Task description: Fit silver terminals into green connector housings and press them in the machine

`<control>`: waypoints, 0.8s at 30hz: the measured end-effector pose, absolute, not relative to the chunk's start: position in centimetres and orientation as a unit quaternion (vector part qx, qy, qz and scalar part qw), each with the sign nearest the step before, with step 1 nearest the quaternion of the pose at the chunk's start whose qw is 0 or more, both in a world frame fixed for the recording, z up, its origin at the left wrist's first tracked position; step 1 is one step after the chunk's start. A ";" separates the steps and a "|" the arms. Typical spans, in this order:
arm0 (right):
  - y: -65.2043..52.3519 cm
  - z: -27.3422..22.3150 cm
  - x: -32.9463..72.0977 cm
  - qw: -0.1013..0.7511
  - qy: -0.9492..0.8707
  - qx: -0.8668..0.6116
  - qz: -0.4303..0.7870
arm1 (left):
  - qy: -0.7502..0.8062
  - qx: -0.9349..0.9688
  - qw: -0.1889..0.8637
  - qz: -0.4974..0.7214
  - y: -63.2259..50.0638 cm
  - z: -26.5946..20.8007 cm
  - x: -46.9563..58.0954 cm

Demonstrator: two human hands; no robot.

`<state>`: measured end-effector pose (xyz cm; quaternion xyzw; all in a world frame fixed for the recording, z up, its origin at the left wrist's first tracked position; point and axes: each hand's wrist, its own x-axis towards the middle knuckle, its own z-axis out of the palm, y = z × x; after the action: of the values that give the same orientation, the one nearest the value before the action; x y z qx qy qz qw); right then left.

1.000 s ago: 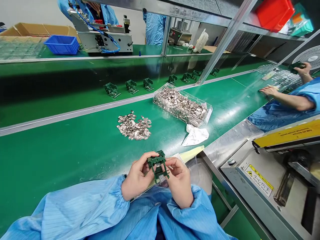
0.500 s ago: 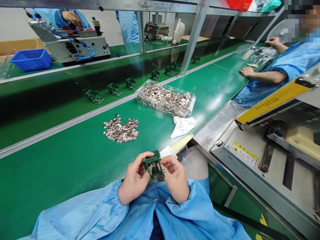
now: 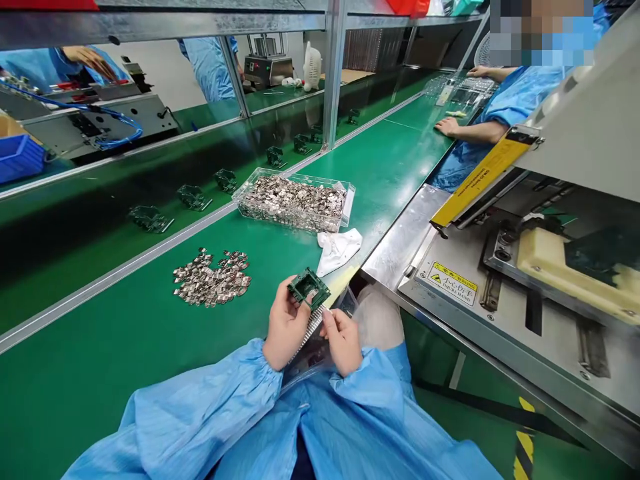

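My left hand (image 3: 285,328) holds a small dark green plastic frame part (image 3: 309,288) by its left side, just above the near edge of the green bench. My right hand (image 3: 343,339) sits below and to the right of the part, fingers curled, thumb near a ribbed white strip (image 3: 309,330); whether it grips anything I cannot tell. A loose heap of small silvery metal clips (image 3: 211,279) lies on the bench to the left of my hands. Behind it stands a clear plastic box (image 3: 294,198) full of the same clips.
A crumpled white cloth (image 3: 339,247) lies beside the box. Several green frame parts (image 3: 193,196) ride on the conveyor belt beyond a metal rail. A grey press machine with a yellow warning label (image 3: 449,282) stands at right. Another person's arm (image 3: 467,131) rests further along the bench.
The view has swung right. The green part has tilted flat and now sits in my left hand; my right hand has dropped off it toward the white strip.
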<state>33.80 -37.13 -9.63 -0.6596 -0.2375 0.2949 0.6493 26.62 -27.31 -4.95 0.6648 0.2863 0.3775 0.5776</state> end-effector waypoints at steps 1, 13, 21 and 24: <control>-36.9 -9.9 33.8 0.655 -0.239 -0.654 0.295 | 0.288 0.665 0.576 0.378 -27.3 -5.2 26.6; -39.2 -11.2 35.3 0.673 -0.238 -0.612 0.340 | 0.329 0.726 0.509 0.324 -27.5 -5.2 26.3; -38.7 -10.0 32.5 0.602 -0.310 -0.634 0.375 | 0.330 0.709 0.510 0.357 -27.6 -5.5 26.3; -38.4 -10.3 32.3 0.601 -0.312 -0.641 0.361 | 0.330 0.699 0.517 0.368 -27.6 -5.7 26.4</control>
<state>32.32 -38.40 -10.27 -0.6411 -0.3118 0.3605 0.6015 26.42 -27.56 -5.67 0.6988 0.3303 0.3682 0.5167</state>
